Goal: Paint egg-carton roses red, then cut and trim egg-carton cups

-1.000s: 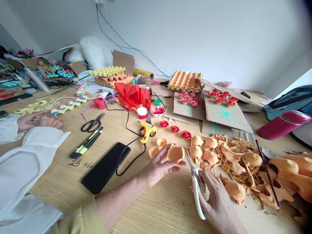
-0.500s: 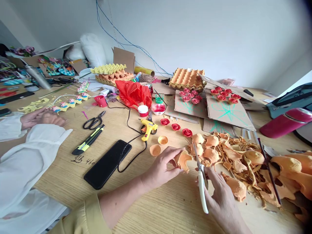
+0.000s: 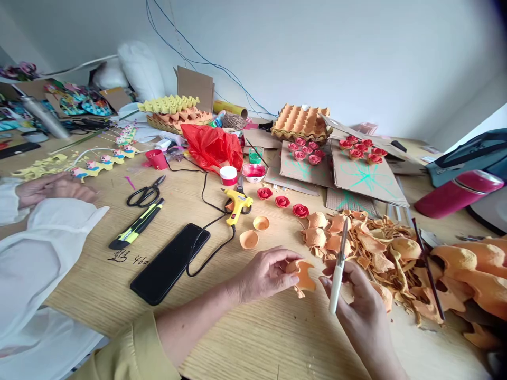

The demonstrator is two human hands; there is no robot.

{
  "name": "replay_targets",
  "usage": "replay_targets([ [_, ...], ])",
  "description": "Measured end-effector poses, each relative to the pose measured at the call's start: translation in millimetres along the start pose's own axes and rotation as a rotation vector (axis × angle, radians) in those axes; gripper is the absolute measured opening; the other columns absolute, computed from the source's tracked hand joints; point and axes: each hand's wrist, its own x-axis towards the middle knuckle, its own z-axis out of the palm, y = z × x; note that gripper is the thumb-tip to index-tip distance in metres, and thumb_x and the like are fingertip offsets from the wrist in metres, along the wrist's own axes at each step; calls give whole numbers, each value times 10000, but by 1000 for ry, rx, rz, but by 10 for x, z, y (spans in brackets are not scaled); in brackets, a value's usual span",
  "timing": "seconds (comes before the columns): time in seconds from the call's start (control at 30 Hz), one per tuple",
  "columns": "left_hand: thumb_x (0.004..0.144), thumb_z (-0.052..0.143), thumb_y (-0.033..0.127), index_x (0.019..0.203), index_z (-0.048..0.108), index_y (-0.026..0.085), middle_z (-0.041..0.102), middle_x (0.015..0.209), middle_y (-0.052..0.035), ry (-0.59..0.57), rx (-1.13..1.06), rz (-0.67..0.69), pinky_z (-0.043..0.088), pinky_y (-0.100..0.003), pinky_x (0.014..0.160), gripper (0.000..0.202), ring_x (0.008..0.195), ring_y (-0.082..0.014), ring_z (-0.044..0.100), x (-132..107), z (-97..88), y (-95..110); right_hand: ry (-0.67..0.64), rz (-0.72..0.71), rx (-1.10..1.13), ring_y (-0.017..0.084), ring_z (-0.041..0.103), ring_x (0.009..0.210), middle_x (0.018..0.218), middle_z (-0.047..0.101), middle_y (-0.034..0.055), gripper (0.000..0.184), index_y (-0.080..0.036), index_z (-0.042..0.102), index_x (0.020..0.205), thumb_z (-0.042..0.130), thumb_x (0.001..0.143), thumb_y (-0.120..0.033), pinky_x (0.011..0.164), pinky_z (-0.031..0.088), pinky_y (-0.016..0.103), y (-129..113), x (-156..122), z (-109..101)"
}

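Between the thumb and fingers of my left hand (image 3: 265, 275) is an orange egg-carton cup (image 3: 304, 274) with an uneven, cut edge. My right hand (image 3: 362, 303) grips white-handled scissors (image 3: 338, 279), their blades upright and apart from the cup. Beyond the hands lie a heap of orange carton scraps (image 3: 380, 253) and uncut cups (image 3: 316, 236). Two trimmed cups (image 3: 249, 240) rest on the table left of them, near a yellow glue gun (image 3: 237, 205). Three red paper roses (image 3: 282, 201) form a row behind.
A black phone (image 3: 170, 264), a utility knife (image 3: 137, 224) and black scissors (image 3: 146, 194) lie to the left. Another person's hands (image 3: 55, 190) are at the far left. Cardboard with roses (image 3: 362, 171) and egg trays (image 3: 303, 121) stand behind; a red flask (image 3: 459, 194) lies right.
The scissors have swung upright and away from the cup, their blades now closer together. My left hand has turned the cup and lowered it slightly. The view has shifted a little.
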Motion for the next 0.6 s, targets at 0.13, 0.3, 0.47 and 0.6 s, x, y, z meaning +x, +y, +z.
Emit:
replay_targets([
  [0.13, 883, 694, 479, 1183, 628, 151, 616, 907, -38, -117, -264, -152, 539, -279, 694, 450, 747, -136, 593, 5, 17, -43, -14, 37, 50, 224, 654, 931, 1018, 718, 56, 326, -237, 657, 1028, 706, 863, -514, 796, 522, 342, -20, 39, -5],
  [0.3, 932, 590, 479, 1099, 621, 149, 604, 847, -14, -128, -263, -190, 478, -246, 591, 371, 611, -99, 547, 22, -15, -119, -184, 120, 213, 218, 648, 897, 979, 700, 63, 374, -225, 638, 1069, 691, 871, -538, 769, 544, 335, -17, 48, 32],
  [0.47, 945, 537, 508, 1004, 556, 177, 526, 705, 41, -142, -227, -267, 368, -209, 514, 337, 536, -76, 439, 27, -38, -109, -287, 203, 298, 201, 626, 804, 917, 681, 54, 442, -206, 628, 1058, 734, 822, -565, 680, 546, 322, -50, 53, 109],
  [0.6, 938, 528, 604, 997, 513, 193, 485, 663, 64, -159, -236, -264, 324, -202, 484, 416, 506, -70, 405, 18, -22, -110, -341, 263, 394, 173, 600, 709, 853, 653, 34, 510, -191, 616, 1068, 755, 787, -593, 573, 504, 286, -39, 48, 160],
])
